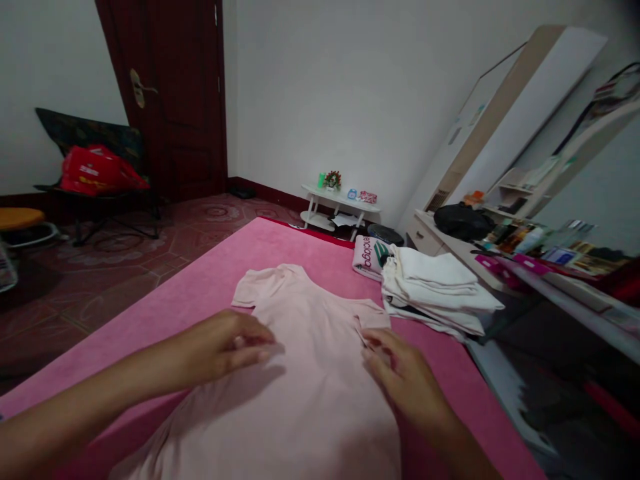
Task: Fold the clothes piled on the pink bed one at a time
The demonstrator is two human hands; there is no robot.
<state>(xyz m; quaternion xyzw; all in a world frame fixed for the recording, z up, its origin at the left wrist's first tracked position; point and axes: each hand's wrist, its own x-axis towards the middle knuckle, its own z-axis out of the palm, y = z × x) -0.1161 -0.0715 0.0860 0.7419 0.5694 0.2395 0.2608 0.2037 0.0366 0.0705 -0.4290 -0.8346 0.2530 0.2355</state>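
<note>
A pale pink short-sleeved shirt (310, 373) lies spread out in front of me, its neckline pointing away and its lower part running out of view at the bottom. Over its left side hovers my left hand (237, 343), fingers curved and thumb apart from them, casting a shadow on the cloth. My right hand (405, 370) is at the shirt's right edge just below the sleeve, with fingertips and thumb closed on the fabric there.
The shirt rests on a pink-covered bed (210, 280). Folded white clothes (435, 287) are stacked at its far right corner, beside a folded printed cloth (367, 257). A cluttered dressing table (530, 247) stands to the right. Beyond are a small white table (340, 195) and a chair with a red bag (100, 170).
</note>
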